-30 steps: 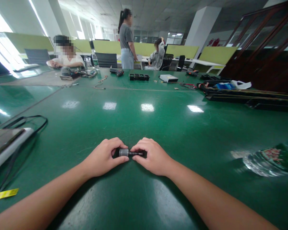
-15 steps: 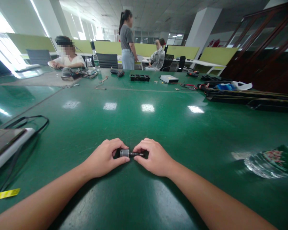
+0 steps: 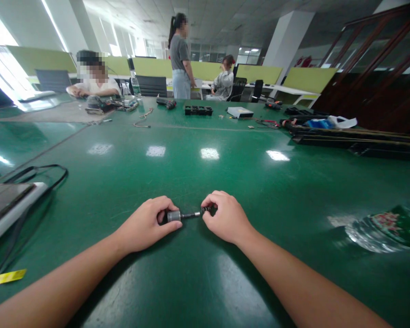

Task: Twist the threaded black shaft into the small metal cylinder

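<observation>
cylinder [image 3: 174,216] and shaft [image 3: 190,215] between hands [image 3: 173,215], left pinching cylinder, right pinching spring [image 3: 205,210]

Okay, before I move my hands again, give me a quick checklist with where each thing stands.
1. Left hand gripping the grey cylinder: ok.
2. Right hand pinching the coil spring: ok.
3. Coil spring fully off the shaft: cannot tell, fingers hide where they meet.
4. Plastic bottle apart from both hands: ok.
5. Black cable apart from both hands: ok.
</observation>
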Motion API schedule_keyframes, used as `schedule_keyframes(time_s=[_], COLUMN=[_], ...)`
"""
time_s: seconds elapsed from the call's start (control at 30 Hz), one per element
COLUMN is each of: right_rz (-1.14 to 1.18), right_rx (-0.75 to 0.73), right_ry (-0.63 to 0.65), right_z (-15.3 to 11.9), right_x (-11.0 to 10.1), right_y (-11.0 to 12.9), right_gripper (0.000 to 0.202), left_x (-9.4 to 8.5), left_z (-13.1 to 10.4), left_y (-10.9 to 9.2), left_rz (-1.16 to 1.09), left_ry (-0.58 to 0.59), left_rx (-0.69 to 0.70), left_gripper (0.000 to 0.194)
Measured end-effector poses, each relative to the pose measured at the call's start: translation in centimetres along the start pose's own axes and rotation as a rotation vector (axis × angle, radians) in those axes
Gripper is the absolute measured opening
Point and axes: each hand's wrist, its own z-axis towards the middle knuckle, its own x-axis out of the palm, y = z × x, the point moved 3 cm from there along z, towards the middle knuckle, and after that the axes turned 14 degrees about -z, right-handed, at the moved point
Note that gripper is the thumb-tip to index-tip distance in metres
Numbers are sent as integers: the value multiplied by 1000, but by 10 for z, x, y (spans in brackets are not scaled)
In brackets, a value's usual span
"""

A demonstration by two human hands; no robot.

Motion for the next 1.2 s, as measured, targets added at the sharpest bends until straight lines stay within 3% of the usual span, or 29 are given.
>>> schedule_keyframes(time_s=[0.43, 0.67, 1.2], right_rz=[69, 221, 245], right_rx=[-81, -190, -282], right_ry=[22, 52, 111], right_z=[-3, -5, -9], right_x=[1, 5, 3], right_y=[6, 13, 18], right_gripper=[15, 32, 38], left_x=[0, 0, -1], left_z=[-2, -1, -1], left_y=[1, 1, -2], left_rz=[-11, -15, -11], left_ry=[-12, -4, 37], left_rx=[2, 46, 36], left_gripper=[25, 26, 24])
